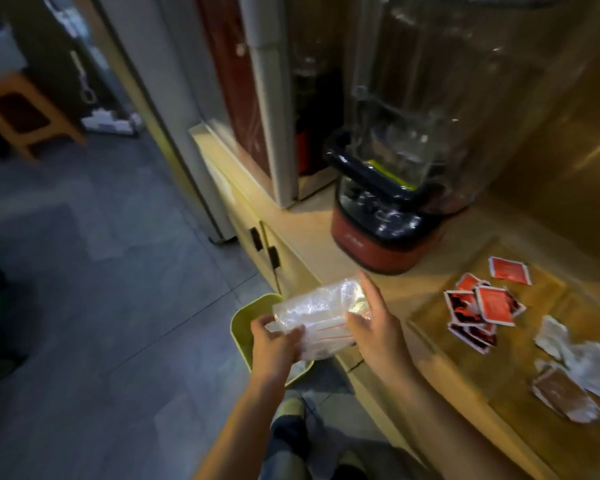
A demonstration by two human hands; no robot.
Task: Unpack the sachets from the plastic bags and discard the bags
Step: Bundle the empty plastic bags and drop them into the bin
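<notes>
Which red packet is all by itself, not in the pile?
The red sachet farthest back on the wooden board, nearest the blender. It lies alone and flat, while the other sachets overlap in a heap.

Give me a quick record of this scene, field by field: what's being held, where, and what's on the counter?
Held item: clear plastic bag, gripped by both hands
Left hand: pinching the bag's near end
Right hand: holding the bag's right side
Below the bag: yellow-green bin on the floor
On the counter: red sachets in a loose pile, crumpled bags, blender
Bag contents: cannot tell
</notes>
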